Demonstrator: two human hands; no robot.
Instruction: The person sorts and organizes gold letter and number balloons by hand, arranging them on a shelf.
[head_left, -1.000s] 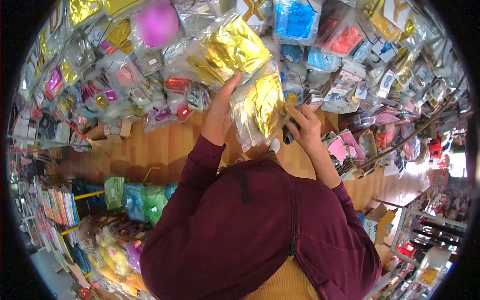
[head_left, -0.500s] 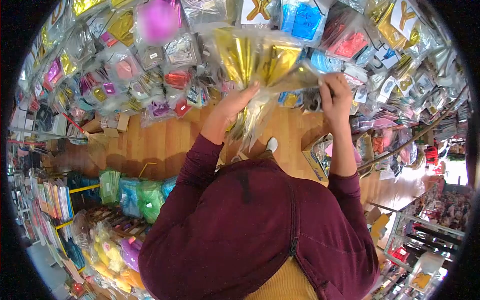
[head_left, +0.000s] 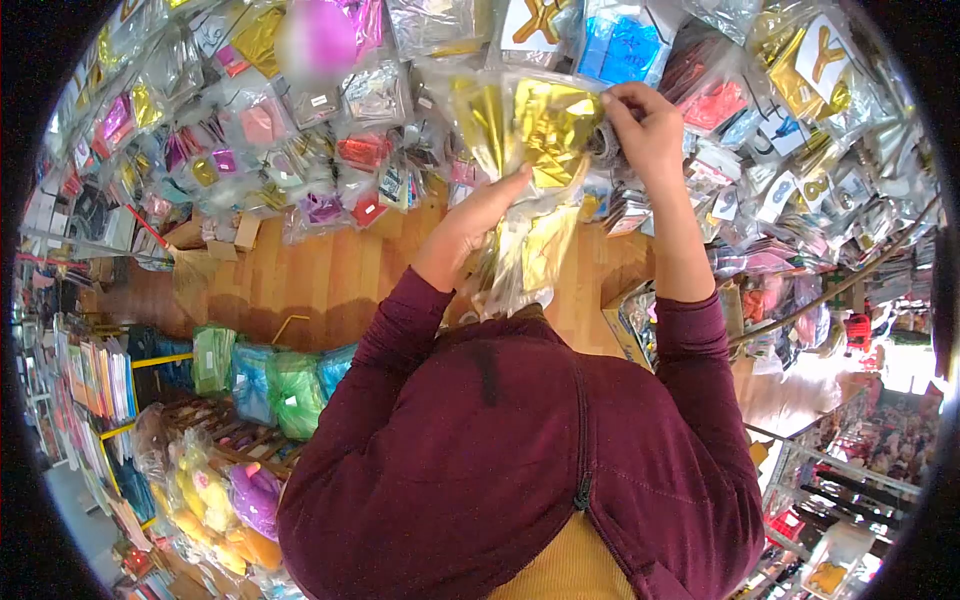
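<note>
My left hand [head_left: 478, 222] is closed round the middle of a bunch of gold foil packets [head_left: 552, 125] in clear plastic sleeves. Its thumb lies across the front, and the bunch fans out above and hangs down below the grip. Up at the right, my right hand [head_left: 650, 135] has thumb and fingers pinched at the upper corner of the front packet's sleeve. That packet faces me, flat and shiny. Much of my left hand's fingers is hidden behind the bunch.
Hanging plastic bags of foil goods fill the wall ahead, among them a blue packet [head_left: 618, 48] and a card with a gold X [head_left: 535, 25]. A broom [head_left: 190, 268] leans at left. Bagged plush toys [head_left: 215, 500] sit lower left; a metal rack [head_left: 800, 470] stands right.
My right hand has moved up and slightly left, and the front packet has swung round to show its flat gold face. The left hand keeps its hold on the bunch.
</note>
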